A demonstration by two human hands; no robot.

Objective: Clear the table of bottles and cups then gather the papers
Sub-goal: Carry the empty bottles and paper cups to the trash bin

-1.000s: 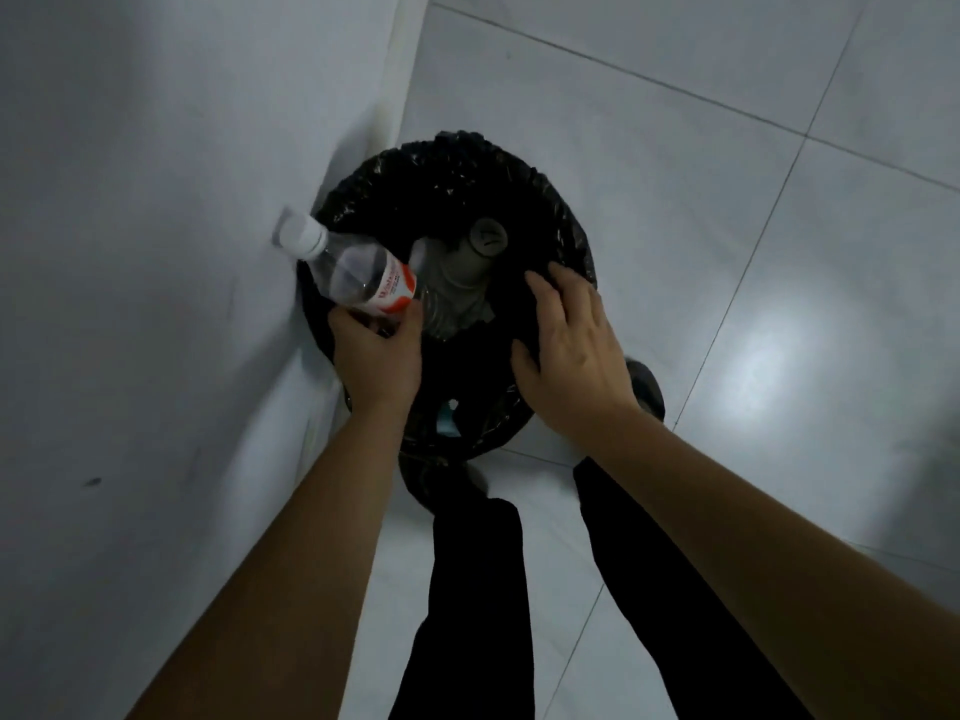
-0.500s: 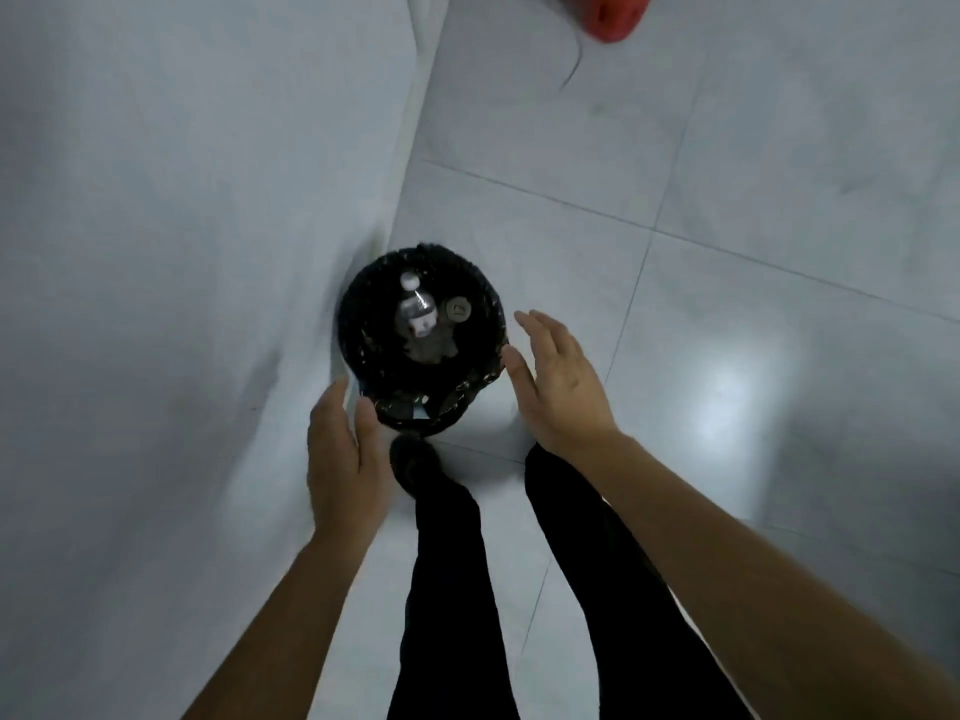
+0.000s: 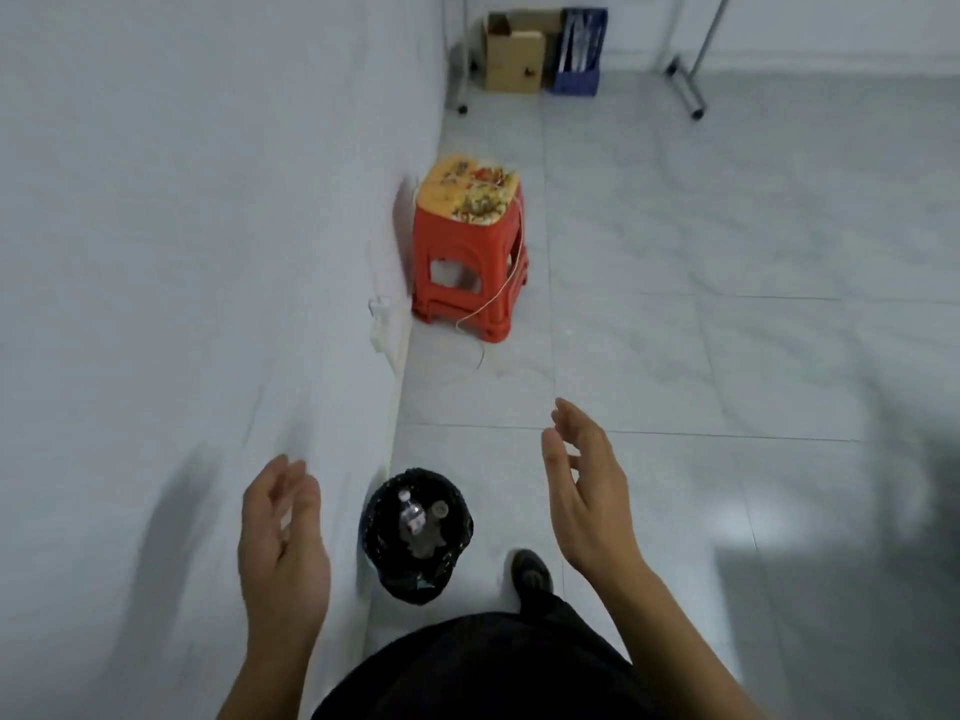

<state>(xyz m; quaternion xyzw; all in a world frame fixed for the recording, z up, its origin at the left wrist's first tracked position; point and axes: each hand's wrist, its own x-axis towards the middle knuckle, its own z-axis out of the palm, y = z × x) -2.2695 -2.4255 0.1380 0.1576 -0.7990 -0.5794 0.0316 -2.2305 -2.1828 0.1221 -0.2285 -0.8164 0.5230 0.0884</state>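
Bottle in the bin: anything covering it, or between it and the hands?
Nothing visible. The bottle lies uncovered in the open bin, beside other trash. The left hand and right hand are open and empty, one on either side of the bin in this view.

Dim, motion-blurred, glare on floor

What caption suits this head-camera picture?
Open, empty left hand and right hand hover either side of a round black-bagged bin holding a clear plastic bottle; red plastic stool beyond.
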